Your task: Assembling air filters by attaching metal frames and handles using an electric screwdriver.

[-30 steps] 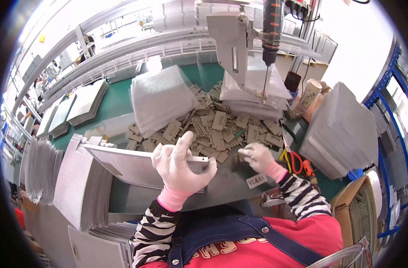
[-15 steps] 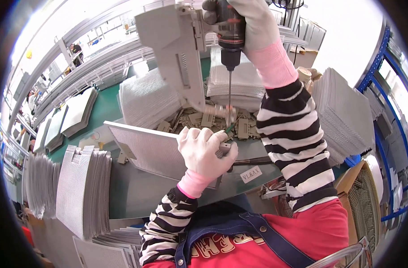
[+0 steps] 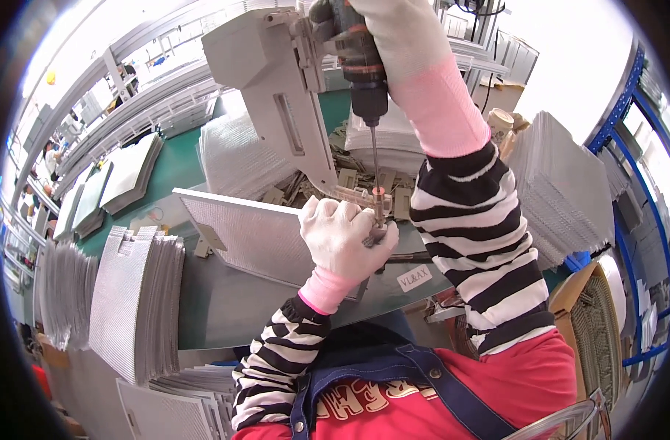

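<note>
Your right hand (image 3: 401,37) has swung the driver (image 3: 357,59) up & over, clamped on it; bit now sits on the clip (image 3: 375,235) your left hand (image 3: 342,238) pinches against the mesh panel (image 3: 254,235), near worktop (image 3: 225,308) front edge. Judging by that, fastening is underway.

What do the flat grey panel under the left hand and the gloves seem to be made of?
Flat grey rectangular panel: likely thin metal mesh in a matte metal frame, judging by its fine grid texture and dull sheen. White glove on the left hand: knit fabric with a pink cuff, soft and wrinkled; the right hand wears the same.
</note>
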The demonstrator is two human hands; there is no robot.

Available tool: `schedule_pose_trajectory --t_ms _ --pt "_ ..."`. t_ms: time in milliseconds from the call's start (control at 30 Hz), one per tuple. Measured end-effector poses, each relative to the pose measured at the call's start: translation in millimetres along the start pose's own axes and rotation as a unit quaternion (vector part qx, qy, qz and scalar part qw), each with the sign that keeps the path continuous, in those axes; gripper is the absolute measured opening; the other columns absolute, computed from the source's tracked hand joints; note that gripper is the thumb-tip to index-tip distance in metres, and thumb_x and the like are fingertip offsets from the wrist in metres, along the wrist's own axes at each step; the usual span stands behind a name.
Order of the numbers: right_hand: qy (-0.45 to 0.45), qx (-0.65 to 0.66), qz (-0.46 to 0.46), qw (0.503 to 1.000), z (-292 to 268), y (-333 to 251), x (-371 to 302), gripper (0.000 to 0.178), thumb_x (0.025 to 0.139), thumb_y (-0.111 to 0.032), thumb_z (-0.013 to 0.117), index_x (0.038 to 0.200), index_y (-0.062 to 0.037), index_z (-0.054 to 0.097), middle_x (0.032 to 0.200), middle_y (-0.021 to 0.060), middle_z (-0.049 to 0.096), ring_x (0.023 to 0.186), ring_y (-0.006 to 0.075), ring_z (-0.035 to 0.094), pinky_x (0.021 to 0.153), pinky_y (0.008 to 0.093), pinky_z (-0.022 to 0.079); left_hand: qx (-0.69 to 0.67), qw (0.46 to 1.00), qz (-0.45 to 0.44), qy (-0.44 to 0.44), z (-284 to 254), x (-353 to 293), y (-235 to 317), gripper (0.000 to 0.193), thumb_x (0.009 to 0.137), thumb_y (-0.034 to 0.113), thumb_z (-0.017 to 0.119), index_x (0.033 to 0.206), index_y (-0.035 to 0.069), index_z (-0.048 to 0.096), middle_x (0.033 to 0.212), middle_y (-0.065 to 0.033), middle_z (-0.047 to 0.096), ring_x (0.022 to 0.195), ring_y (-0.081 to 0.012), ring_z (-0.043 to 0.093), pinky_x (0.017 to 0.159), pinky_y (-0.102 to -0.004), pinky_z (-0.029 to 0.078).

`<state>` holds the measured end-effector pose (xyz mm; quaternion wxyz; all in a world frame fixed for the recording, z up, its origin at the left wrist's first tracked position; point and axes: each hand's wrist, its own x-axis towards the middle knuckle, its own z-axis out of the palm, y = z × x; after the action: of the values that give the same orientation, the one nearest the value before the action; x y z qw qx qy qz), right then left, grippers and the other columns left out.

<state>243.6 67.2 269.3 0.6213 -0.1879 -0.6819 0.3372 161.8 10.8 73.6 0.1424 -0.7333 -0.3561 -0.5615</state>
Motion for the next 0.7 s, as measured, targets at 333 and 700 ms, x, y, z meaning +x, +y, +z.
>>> schedule_pose_trajectory --t_ms 333,700 --pt "-0.003 0.152 0.077 0.985 -7.6 35.5 -51.0 0.054 0.088 -0.051 0.050 0.099 0.0011 0.052 0.077 0.0087 0.059 0.062 0.0147 0.057 0.055 0.0256 0.047 0.002 0.999 -0.017 0.037 -1.2 -12.3 -4.2 0.014 0.056 0.019 0.070 0.058 0.017 0.057 0.061 0.0029 0.055 0.056 -0.0197 0.053 0.060 -0.0376 0.036" --pt "-0.037 0.216 0.016 0.976 -14.2 52.0 -57.6 0.067 0.086 -0.061 0.044 0.100 0.0043 0.051 0.078 0.0111 0.059 0.062 0.0161 0.059 0.051 0.0254 0.048 0.017 0.998 -0.047 -0.027 -10.4 -8.3 2.7 0.018 0.057 0.020 0.073 0.057 0.016 0.055 0.058 0.0015 0.047 0.063 -0.0219 0.048 0.064 -0.0381 0.034"
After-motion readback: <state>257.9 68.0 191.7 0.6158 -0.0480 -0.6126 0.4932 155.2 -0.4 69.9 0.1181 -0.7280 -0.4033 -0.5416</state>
